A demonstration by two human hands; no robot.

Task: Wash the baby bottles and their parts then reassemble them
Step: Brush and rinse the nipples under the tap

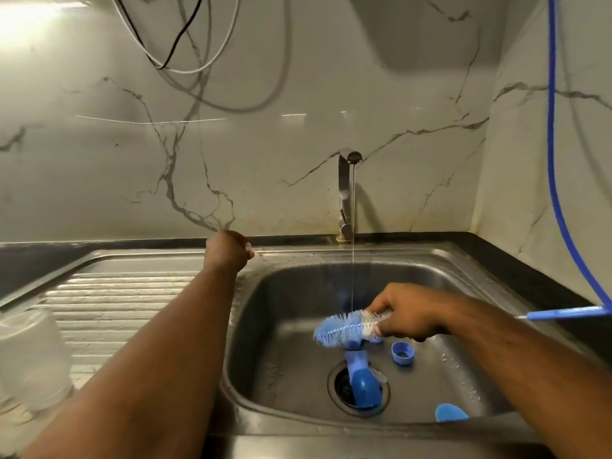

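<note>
My right hand (407, 314) grips a bottle brush (344, 326) just behind its blue and white bristles, over the sink basin (284, 326). The brush's blue handle (563, 314) sticks out to the right past my forearm. Water falls from the tap (346, 193) in a thin stream beside the bristles. My left hand (228, 250) reaches to the sink's back rim with its fingers curled; something small and pale shows at the fingertips, too unclear to name. In the basin lie a blue bottle collar (402, 352), a blue cap (362, 385) over the drain and another blue part (450, 413).
A clear plastic container (29, 359) stands upside down on the ribbed drainboard (132, 293) at the left. Marble walls close the back and right. A blue hose (551, 160) hangs down the right wall, and cables hang at the top left.
</note>
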